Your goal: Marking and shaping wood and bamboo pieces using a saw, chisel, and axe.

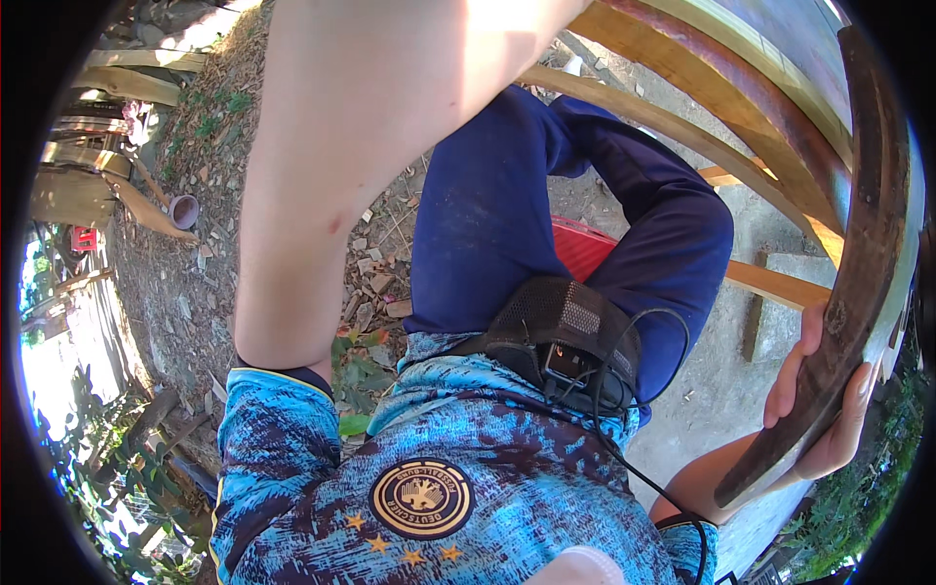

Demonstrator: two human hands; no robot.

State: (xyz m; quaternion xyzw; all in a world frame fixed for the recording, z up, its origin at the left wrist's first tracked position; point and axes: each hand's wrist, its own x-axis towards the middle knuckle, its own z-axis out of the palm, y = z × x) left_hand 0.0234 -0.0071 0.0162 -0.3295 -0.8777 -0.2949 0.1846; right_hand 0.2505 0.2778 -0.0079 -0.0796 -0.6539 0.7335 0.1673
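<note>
My right hand [817,390] at the right edge is closed around a dark brown curved wooden piece [868,224], which arcs from the top right down to below my palm. My fingers wrap its inner edge. My left arm [331,166] rises bare from the blue patterned sleeve [268,429] up past the top of the picture, and its hand is out of view. Below are my blue patterned shirt and dark blue trousers [487,214].
Lighter curved wooden beams [702,107] sweep across the upper right over a concrete slab [721,390]. A red crate [582,250] lies behind my leg. A black pouch [565,336] with a cable sits at my waist. Dirt with rubble, a small pot [183,210] and planks [127,83] lie left.
</note>
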